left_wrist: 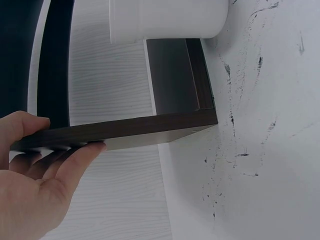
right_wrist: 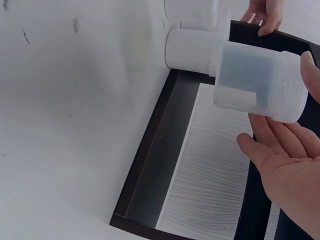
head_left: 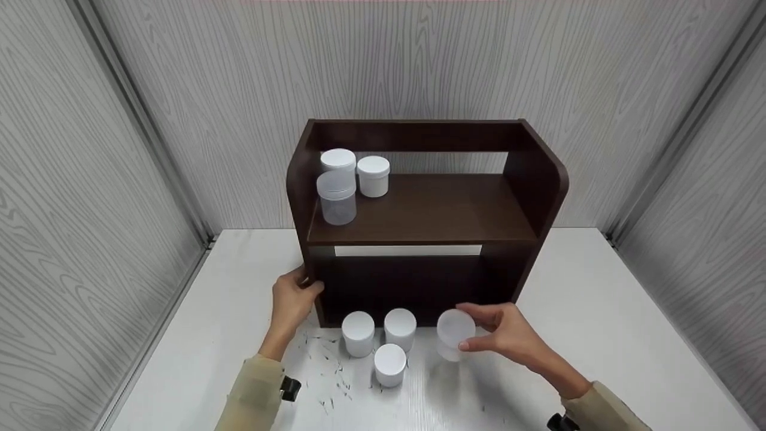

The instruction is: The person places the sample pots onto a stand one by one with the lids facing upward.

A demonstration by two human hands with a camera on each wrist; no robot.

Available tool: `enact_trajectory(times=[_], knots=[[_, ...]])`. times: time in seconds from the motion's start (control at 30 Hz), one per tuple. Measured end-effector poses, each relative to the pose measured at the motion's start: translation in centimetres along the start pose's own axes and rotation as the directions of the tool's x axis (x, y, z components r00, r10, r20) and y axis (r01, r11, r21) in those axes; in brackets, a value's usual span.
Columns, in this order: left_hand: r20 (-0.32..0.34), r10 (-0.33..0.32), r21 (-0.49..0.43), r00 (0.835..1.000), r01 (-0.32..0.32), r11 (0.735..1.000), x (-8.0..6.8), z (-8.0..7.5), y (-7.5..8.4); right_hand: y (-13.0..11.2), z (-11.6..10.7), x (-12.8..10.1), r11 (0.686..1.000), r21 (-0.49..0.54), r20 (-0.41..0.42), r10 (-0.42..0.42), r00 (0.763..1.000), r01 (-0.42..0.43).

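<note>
My left hand grips the left side panel of a dark brown two-tier shelf, thumb on one face and fingers on the other in the left wrist view. In my right hand is a translucent plastic jar with a lid, held by thumb and fingers near its top. The right wrist view shows this jar above the table, its shadow below it. Left of it, in front of the shelf, stand three white lidded jars on the table.
On the upper tier's left side are two white jars and a translucent jar. Dark scuff marks streak the white table. Grey wood-grain walls rise behind and on both sides.
</note>
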State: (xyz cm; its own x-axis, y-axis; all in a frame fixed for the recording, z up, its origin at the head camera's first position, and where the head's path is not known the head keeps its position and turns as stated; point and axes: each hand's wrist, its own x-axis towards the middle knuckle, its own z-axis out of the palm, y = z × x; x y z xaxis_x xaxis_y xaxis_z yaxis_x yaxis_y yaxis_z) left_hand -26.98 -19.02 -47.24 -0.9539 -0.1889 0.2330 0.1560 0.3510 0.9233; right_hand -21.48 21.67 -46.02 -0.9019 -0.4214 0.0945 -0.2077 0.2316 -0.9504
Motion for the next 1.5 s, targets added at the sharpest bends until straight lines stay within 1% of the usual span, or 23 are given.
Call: enact_trajectory(times=[0.43, 0.57, 0.87, 1.0, 1.23, 1.43, 1.5], knots=[[-0.011, 0.003, 0.022, 1.000, -0.003, 1.000, 0.0, -0.1, 0.1, -3.5, -0.4, -0.2, 0.999, 0.032, 0.010, 0.006, 1.000, -0.006], [0.005, 0.000, 0.004, 1.000, 0.000, 1.000, -0.1, -0.1, 0.1, -4.7, -0.6, -0.1, 0.999, 0.049, 0.011, 0.022, 1.000, -0.023], [0.002, 0.008, -0.010, 1.000, -0.008, 1.000, -0.1, 0.1, 0.0, -7.1, -1.0, 0.4, 0.999, 0.042, 0.014, -0.001, 1.000, 0.000], [-0.007, 0.006, -0.014, 1.000, -0.007, 1.000, 0.0, 0.0, 0.0, -8.5, -1.3, 0.9, 0.999, 0.048, 0.018, -0.012, 1.000, 0.011], [-0.004, 0.003, -0.006, 1.000, -0.003, 1.000, 0.0, -0.1, 0.0, -11.1, -1.3, 2.0, 0.998, 0.064, 0.032, -0.022, 0.999, 0.020], [-0.009, -0.001, 0.006, 1.000, 0.001, 1.000, 0.0, -0.1, 0.1, -12.8, -1.2, 3.3, 0.996, 0.069, 0.003, -0.055, 0.999, 0.054], [0.001, -0.007, 0.004, 1.000, 0.007, 1.000, 0.0, -0.1, 0.2, -13.2, -1.1, 3.8, 0.995, 0.084, -0.011, -0.060, 0.998, 0.061]])
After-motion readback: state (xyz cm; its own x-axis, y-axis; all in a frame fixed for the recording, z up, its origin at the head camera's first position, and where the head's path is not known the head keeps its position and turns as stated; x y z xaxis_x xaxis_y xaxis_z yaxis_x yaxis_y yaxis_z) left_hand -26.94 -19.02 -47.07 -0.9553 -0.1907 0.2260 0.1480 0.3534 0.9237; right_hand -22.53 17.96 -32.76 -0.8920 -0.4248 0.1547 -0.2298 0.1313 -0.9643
